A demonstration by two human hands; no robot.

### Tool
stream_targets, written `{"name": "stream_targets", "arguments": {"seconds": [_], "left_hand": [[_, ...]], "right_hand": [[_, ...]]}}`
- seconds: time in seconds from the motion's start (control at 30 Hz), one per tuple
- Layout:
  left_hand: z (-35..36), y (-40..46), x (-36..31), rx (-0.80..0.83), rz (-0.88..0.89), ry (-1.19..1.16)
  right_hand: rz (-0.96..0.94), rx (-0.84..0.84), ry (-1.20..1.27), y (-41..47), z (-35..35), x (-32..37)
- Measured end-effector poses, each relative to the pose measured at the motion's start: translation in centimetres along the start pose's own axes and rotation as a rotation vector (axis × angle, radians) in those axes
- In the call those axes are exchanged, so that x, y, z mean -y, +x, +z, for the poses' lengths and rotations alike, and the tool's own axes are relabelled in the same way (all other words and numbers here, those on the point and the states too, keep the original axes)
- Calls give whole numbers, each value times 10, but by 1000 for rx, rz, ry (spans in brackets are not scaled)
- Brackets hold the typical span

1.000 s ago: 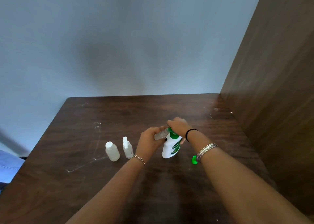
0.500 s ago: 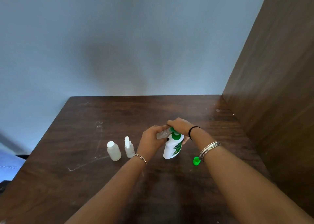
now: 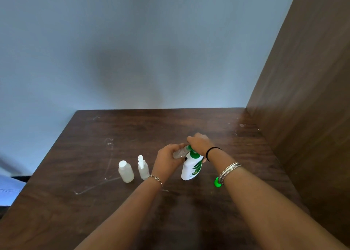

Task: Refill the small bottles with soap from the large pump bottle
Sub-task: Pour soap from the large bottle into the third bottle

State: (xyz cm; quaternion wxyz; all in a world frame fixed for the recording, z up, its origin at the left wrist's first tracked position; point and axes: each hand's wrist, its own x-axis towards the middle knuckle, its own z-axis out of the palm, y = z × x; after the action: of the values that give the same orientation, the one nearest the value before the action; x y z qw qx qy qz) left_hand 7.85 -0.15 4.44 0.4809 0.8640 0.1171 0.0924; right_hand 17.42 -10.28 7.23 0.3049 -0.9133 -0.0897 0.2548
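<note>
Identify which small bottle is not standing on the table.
The clear bottle, held tilted in the left hand at the pump; the other two stand upright.

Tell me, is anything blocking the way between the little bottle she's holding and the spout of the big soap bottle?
Nothing visible does. The left hand holds the small clear bottle tilted right up at the green pump head of the large pump bottle, where the right hand rests. The exact meeting point is hidden by fingers.
</note>
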Motion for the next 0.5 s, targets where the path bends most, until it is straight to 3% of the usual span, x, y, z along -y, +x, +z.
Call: {"name": "stream_targets", "arguments": {"seconds": [0.17, 0.33, 0.5], "left_hand": [[0, -1, -2, 0, 1, -27], [1, -3, 0, 9, -23, -16], [-1, -3, -4, 12, -15, -31]], "right_hand": [[30, 103, 29, -1, -6, 1], [-31, -20, -58, 1, 1, -2], [12, 97, -9, -4, -7, 3]]}}
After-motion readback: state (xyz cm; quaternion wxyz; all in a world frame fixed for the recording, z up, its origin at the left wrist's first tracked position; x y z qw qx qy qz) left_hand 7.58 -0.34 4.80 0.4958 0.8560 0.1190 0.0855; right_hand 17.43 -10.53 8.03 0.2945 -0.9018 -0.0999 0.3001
